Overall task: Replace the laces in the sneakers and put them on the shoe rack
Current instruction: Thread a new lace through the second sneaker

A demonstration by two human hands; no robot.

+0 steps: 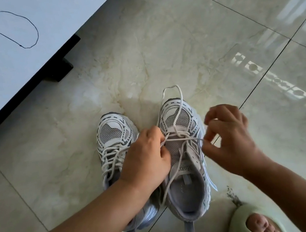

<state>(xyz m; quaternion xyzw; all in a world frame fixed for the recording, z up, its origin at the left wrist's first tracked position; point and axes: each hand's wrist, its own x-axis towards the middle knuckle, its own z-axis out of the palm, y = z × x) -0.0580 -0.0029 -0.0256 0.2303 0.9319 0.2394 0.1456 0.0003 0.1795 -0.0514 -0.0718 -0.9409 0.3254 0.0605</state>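
Note:
Two grey-and-white sneakers stand side by side on the floor, toes away from me. The left sneaker (112,137) is fully laced. The right sneaker (186,184) has a white lace (178,111) threaded only through its lowest eyelets, with a loop lying over the toe and a loose end trailing across the tongue. My left hand (145,160) pinches the lace at the left eyelet row. My right hand (229,137) pinches the other stretch of lace at the shoe's right side, pulled taut.
A white cabinet (27,54) with a black base and a pen outline drawn on it stands at the upper left. My foot in a green slipper (255,220) is at the bottom right. Glossy marble tiles (197,44) spread all around.

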